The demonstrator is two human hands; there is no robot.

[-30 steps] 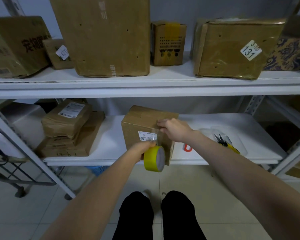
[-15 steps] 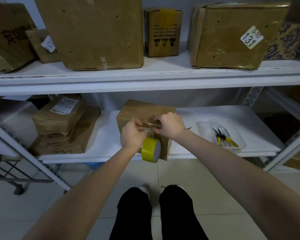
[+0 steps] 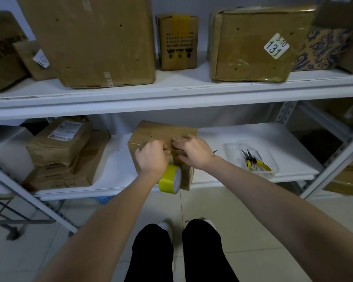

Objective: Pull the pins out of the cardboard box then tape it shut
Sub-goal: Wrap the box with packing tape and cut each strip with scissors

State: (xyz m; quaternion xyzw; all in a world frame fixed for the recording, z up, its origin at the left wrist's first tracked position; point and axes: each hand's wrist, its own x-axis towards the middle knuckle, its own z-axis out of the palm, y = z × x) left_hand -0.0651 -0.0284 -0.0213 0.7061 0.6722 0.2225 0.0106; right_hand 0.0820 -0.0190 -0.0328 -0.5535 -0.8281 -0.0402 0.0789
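While both hands meet on it, the cardboard box (image 3: 151, 131) stands at the centre of the frame, at the front edge of the white lower shelf (image 3: 253, 135); it is a small brown carton, creased and a little crushed, with glossy bands of tape running across its top, a small dark hole in the top panel and a white label partly showing on its front face between the two wrists. The left hand (image 3: 151, 157) sits at the top front edge of the box with its fingers curled in tight, though I cannot tell whether they pinch the tape or only press on it. The right hand (image 3: 194, 151) lies on the top panel just to the right with fingers fairly straight and pressing down, thumb hanging over the front face, holding nothing. A yellow tape roll (image 3: 167, 181) hangs against the front of the box just below the left wrist, its open side facing right. Toward the right of the frame, on the same shelf and well apart from the box, yellow-handled pliers (image 3: 254, 162) lie in a clear tray (image 3: 231, 147)
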